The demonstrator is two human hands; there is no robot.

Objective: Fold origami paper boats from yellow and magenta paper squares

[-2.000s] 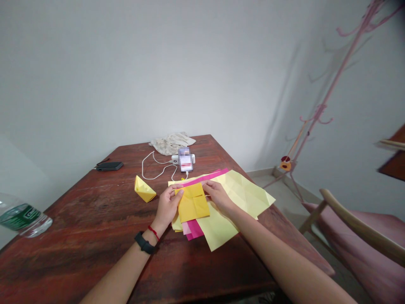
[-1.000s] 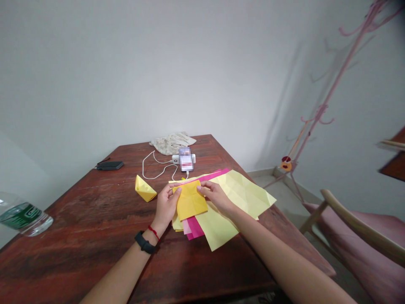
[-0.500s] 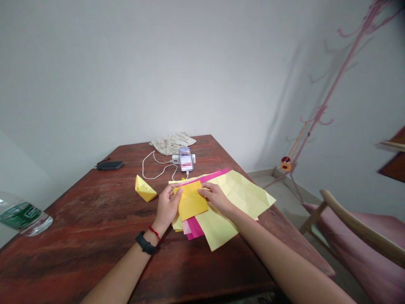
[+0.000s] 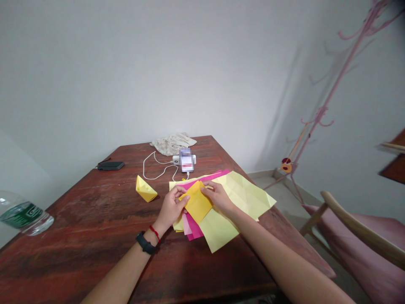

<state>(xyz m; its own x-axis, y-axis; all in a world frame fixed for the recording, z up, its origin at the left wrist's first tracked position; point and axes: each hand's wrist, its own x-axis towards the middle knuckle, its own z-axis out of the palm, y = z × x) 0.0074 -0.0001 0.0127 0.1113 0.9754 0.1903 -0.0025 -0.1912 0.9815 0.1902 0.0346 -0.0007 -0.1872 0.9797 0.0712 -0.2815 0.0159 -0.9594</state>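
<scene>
Between both hands is a folded orange-yellow paper square [image 4: 199,205], turned so that one corner points toward me. My left hand [image 4: 172,206] pinches its left corner between thumb and fingers. At its upper right edge, my right hand [image 4: 218,196] grips it the same way. Beneath lie creased pale yellow sheets [image 4: 243,192] and magenta paper [image 4: 194,226], partly hidden by the hands and the square. Left of my left hand a folded yellow paper boat [image 4: 145,190] rests on the table.
On the wooden table [image 4: 95,236] are a phone [image 4: 187,164] on a white power bank, a white cable, a crumpled cloth [image 4: 174,144], a dark power bank [image 4: 110,166] and a water bottle [image 4: 25,215]. A chair [image 4: 357,240] and pink coat rack [image 4: 335,84] stand right.
The orange-yellow square has been rotated, from edge-on to corner-toward-me, and shifted slightly right. Both hands still hold it, with the fingers placed a little differently.
</scene>
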